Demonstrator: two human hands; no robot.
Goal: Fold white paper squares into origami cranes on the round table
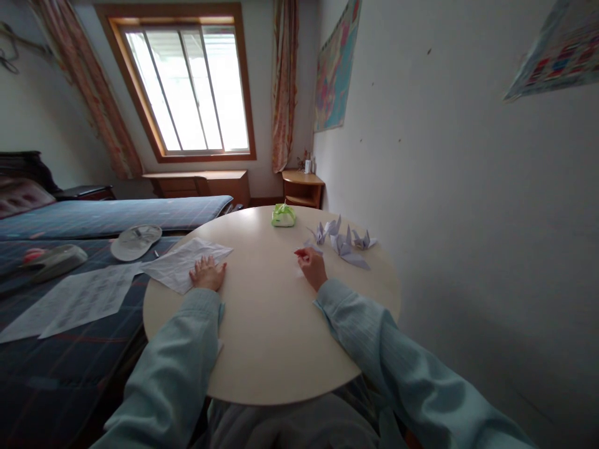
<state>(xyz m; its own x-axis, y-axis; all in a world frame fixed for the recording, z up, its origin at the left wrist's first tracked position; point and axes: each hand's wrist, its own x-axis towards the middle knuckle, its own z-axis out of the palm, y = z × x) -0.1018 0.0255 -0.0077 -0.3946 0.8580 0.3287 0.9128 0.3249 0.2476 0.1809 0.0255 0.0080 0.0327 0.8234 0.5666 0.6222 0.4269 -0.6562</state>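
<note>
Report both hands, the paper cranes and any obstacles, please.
Left hand spread, partly on creased paper. Right hand curled, contents unclear, beside paper cranes. Tissue pack beyond, touching neither.

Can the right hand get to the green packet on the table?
Probably yes: the green packet sits ahead and slightly left of the right hand, and nothing seems to stand between them. The folded paper birds are right of that path. A little stretch may be needed.
</note>
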